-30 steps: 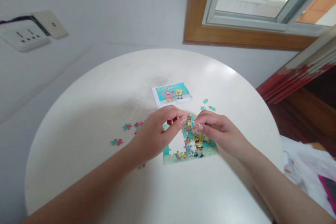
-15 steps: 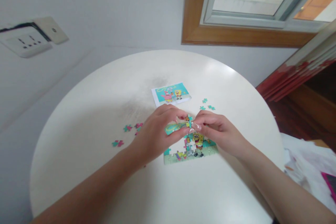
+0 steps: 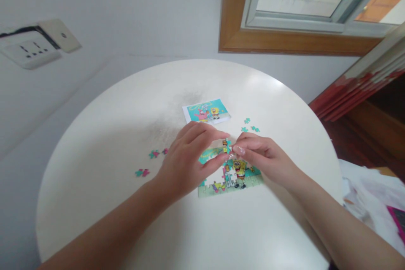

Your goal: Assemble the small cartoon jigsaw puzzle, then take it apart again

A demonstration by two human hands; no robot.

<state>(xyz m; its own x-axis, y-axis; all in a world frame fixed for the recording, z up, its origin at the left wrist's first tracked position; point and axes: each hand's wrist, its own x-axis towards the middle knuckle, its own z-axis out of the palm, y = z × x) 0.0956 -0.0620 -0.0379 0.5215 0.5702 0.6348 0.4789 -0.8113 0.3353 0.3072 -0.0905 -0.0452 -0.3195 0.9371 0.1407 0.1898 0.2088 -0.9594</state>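
Observation:
My left hand (image 3: pixel 190 160) has its thumb and index finger at the lower and upper edges of a small puzzle piece (image 3: pixel 227 146), coloured teal, orange and yellow. My right hand (image 3: pixel 265 156) pinches the same piece at its right side, its fingertips close to the left thumb. Below both hands lies a partly assembled jigsaw puzzle (image 3: pixel 243 183) with a yellow cartoon figure in it. White gaps show in its left and middle parts. My hands hide some of its upper and right areas.
Behind my hands lies a reference picture card (image 3: pixel 207 112). Several loose teal pieces (image 3: pixel 247 120) are to the right of it. Teal and pink pieces (image 3: pixel 142 172) lie left of my left hand. All rest on a round white table (image 3: pixel 95 143) beside the wall and window.
My left index finger has straightened a little along the piece's upper edge. The piece has turned slightly between my fingers; both hands stay over the puzzle.

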